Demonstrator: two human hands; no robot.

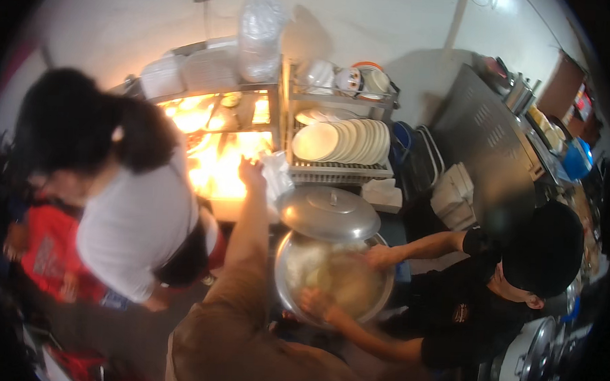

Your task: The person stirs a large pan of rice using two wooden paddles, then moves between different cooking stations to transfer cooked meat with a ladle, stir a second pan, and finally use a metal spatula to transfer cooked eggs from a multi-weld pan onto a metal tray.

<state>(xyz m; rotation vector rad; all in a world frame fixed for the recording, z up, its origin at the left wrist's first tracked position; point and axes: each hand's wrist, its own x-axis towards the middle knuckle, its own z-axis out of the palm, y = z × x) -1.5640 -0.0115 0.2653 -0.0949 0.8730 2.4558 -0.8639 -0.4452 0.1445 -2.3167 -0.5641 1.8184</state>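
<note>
My left hand (252,173) reaches out over the near edge of a grill with tall flames (219,161); glare and blur hide what its fingers do. Beside it, at the right, is a clear plastic bag (278,176); I cannot tell whether the hand touches it. My right hand is out of view. Before me, a co-worker in black has both hands in a large metal pot (282,286) of pale, blurred food. A round metal lid (329,214) covers the pot's far edge.
Another person in a white top (135,229) stands close at the left. Behind the pot, a metal rack (336,177) holds a row of white plates (315,141) and stacked bowls (375,84). Foam containers (208,66) stand behind the grill. A steel panel (483,132) rises at the right.
</note>
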